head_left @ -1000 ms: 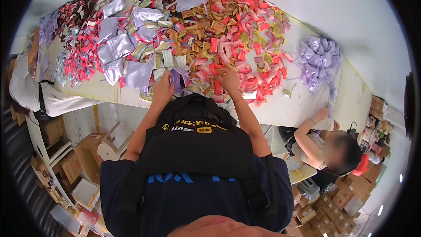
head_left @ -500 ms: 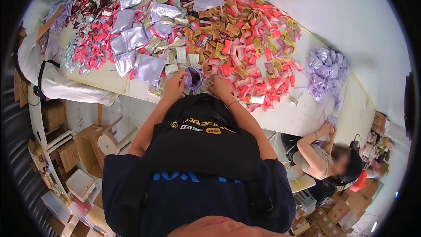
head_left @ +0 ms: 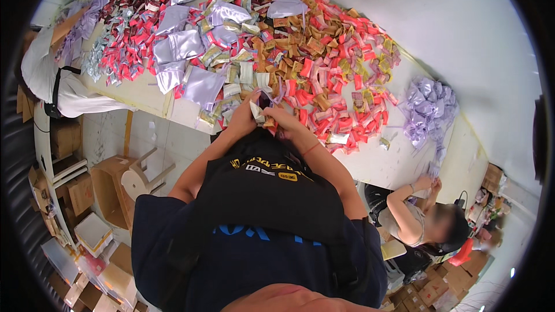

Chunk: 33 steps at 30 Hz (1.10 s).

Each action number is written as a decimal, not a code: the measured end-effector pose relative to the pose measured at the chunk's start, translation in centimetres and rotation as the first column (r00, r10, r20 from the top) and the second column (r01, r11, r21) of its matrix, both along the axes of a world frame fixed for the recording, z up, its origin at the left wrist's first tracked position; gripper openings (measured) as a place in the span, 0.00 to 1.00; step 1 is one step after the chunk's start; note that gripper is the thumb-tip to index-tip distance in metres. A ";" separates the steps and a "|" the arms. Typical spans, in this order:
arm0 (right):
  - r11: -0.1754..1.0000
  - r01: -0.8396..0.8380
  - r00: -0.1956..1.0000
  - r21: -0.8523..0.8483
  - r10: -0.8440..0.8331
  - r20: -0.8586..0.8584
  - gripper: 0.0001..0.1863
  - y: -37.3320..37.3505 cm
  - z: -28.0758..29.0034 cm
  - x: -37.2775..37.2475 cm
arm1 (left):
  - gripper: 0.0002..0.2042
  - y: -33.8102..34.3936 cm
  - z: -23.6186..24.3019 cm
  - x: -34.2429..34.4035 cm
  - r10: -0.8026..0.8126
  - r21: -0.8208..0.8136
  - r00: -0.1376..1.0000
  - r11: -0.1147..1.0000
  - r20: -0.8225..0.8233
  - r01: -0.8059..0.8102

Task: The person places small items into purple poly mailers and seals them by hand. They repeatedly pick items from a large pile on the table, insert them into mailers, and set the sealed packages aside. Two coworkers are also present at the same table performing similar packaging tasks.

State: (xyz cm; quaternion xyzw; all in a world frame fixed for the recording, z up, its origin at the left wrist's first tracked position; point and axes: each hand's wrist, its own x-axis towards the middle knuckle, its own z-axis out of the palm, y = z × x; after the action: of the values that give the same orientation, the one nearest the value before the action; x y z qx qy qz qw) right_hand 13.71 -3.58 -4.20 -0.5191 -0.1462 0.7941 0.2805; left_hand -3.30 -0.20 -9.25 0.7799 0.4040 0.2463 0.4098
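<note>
At the near table edge, my left hand (head_left: pixel 243 118) is closed at the left side of a lilac satin pouch (head_left: pixel 265 100). The pouch's mouth looks dark inside. A small white packet (head_left: pixel 256 112) lies between my two hands, against the left fingers. My right hand (head_left: pixel 281 120) reaches in from the right, its fingers bent over several small brown and reddish packets (head_left: pixel 269 123); the grip itself is partly hidden. Just beyond my hands lie loose white packets (head_left: pixel 246 73) and brown packets (head_left: pixel 287 63). A flat lilac pouch (head_left: pixel 204 87) rests to the left.
Pink-red packets (head_left: pixel 341 117) spread to the right, with a heap of lilac pouches (head_left: pixel 429 101) farther along. More filled pouches (head_left: pixel 178 46) lie left. A co-worker (head_left: pixel 407 214) handles a pouch at the right edge; a white-sleeved person (head_left: pixel 75 93) leans in at left. A stool (head_left: pixel 139 179) stands below.
Both hands have come nearer to me and closer together. The pouch, held wide with its mouth up before, is now narrower and partly covered. A white packet now shows between the hands.
</note>
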 end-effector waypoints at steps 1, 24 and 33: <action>0.992 0.119 0.992 -0.039 -0.120 -0.047 0.10 0.0 -1.2 -0.8 | 0.33 -0.1 0.2 0.0 0.002 0.029 1.000 1.000 0.008 -0.003; 0.730 -0.405 0.388 0.551 -0.408 0.826 0.14 -1.7 -5.5 0.0 | 0.35 -1.0 5.9 4.4 -0.247 -0.182 0.968 0.955 -0.053 0.234; 0.675 -0.616 0.405 0.407 -0.172 0.898 0.06 -2.2 -7.7 0.7 | 0.36 0.0 -0.9 3.4 -0.304 -0.101 0.953 0.948 0.010 0.303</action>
State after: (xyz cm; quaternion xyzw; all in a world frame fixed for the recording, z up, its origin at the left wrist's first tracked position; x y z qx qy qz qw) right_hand 14.42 -5.77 -11.90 -0.6790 -0.6317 0.3093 0.2105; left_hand 0.15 -0.20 -10.18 0.8115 0.2924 0.1574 0.4808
